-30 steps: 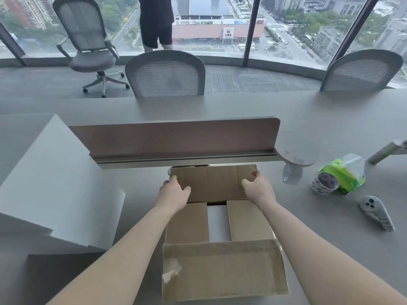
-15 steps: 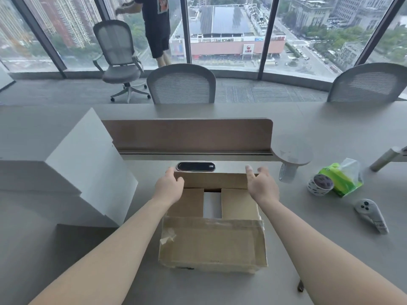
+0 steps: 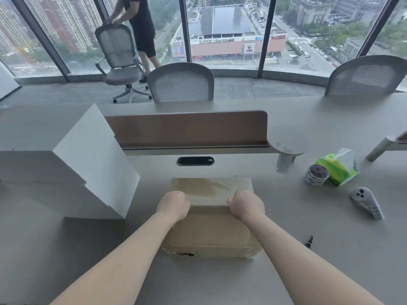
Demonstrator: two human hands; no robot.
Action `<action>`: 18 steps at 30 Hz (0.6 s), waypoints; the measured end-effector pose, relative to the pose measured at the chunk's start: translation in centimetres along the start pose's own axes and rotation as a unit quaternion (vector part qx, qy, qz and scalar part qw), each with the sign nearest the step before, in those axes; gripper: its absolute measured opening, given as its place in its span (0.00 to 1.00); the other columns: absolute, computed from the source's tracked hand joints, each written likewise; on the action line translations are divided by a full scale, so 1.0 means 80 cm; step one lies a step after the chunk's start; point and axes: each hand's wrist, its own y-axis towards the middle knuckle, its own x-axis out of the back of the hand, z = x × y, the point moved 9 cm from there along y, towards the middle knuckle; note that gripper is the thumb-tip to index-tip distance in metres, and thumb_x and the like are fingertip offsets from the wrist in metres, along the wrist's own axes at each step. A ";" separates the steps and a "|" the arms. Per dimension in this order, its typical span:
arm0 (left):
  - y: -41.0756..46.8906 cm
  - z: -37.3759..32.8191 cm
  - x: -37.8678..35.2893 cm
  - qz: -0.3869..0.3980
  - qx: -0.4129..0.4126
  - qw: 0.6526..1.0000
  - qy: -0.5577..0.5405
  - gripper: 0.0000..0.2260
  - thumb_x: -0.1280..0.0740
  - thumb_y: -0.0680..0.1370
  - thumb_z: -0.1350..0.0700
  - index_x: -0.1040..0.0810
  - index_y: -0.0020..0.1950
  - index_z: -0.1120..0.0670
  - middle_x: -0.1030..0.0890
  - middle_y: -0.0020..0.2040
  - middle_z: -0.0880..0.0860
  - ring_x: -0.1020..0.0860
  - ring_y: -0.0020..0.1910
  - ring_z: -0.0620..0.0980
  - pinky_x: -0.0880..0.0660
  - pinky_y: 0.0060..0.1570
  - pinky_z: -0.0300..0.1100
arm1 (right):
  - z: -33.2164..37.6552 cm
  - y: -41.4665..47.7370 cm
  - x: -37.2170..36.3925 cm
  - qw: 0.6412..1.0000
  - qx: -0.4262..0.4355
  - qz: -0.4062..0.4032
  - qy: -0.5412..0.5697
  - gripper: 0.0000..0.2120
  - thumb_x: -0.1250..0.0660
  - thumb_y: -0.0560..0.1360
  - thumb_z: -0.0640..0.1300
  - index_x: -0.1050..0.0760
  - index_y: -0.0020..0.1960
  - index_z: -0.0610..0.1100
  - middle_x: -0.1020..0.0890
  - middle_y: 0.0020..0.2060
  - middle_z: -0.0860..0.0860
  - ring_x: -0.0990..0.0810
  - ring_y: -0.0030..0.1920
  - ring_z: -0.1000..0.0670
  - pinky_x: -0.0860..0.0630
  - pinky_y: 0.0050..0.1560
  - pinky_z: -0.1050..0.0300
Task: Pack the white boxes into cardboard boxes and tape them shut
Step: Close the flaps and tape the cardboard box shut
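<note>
cardboard box (image 3: 211, 230) sits on the table (image 3: 220, 282) before us, flaps down under our left hand (image 3: 174, 205) and right hand (image 3: 246, 205), both curled into fists pressing the seam; we judge taping remains, tape roll (image 3: 316, 174) lying apart at right.

At the right we see a green tissue pack (image 3: 334, 171), a white controller (image 3: 366, 203) nearer, and a mesh chair (image 3: 180, 84) far behind.
</note>
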 end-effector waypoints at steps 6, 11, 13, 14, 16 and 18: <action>0.011 0.009 -0.033 0.069 -0.042 0.996 0.036 0.18 0.45 0.81 0.53 0.24 0.67 0.55 0.31 0.67 0.54 0.24 0.60 0.58 0.25 0.59 0.49 | 0.005 -0.008 -0.034 0.998 -0.029 0.049 -0.027 0.22 0.47 0.80 0.53 0.24 0.64 0.42 0.30 0.64 0.45 0.23 0.57 0.39 0.27 0.60 0.50; 0.021 0.009 -0.033 0.089 -0.093 0.991 0.045 0.19 0.45 0.81 0.52 0.25 0.68 0.55 0.33 0.67 0.56 0.25 0.60 0.57 0.27 0.61 0.51 | 0.012 -0.015 -0.036 0.996 -0.066 0.062 -0.001 0.23 0.46 0.79 0.55 0.26 0.67 0.44 0.29 0.67 0.45 0.26 0.62 0.39 0.30 0.64 0.47; 0.023 0.007 -0.028 0.091 -0.114 0.988 0.045 0.18 0.45 0.80 0.52 0.24 0.66 0.54 0.32 0.66 0.56 0.25 0.60 0.58 0.27 0.61 0.51 | 0.012 -0.023 -0.033 0.994 -0.089 0.049 0.044 0.21 0.44 0.79 0.53 0.25 0.65 0.44 0.25 0.65 0.45 0.27 0.64 0.40 0.30 0.64 0.47; 0.023 0.004 -0.024 0.090 -0.127 0.987 0.045 0.18 0.45 0.80 0.52 0.24 0.66 0.54 0.31 0.65 0.56 0.26 0.60 0.57 0.27 0.61 0.51 | 0.011 -0.029 -0.031 0.992 -0.102 0.040 0.068 0.20 0.43 0.79 0.51 0.24 0.64 0.43 0.23 0.64 0.45 0.27 0.65 0.40 0.30 0.64 0.48; 0.023 -0.005 -0.016 0.087 -0.154 0.983 0.045 0.18 0.45 0.80 0.52 0.24 0.66 0.54 0.30 0.65 0.56 0.27 0.61 0.57 0.27 0.62 0.51 | 0.011 -0.040 -0.022 0.986 -0.119 0.011 0.116 0.18 0.42 0.78 0.48 0.23 0.63 0.43 0.21 0.61 0.44 0.29 0.66 0.40 0.30 0.64 0.50; 0.022 -0.020 -0.006 0.082 -0.182 0.979 0.037 0.18 0.45 0.80 0.52 0.24 0.66 0.53 0.29 0.65 0.56 0.27 0.62 0.56 0.28 0.61 0.50 | 0.009 -0.050 -0.010 0.976 -0.131 -0.027 0.170 0.20 0.41 0.77 0.47 0.25 0.66 0.44 0.21 0.62 0.45 0.29 0.67 0.43 0.29 0.64 0.52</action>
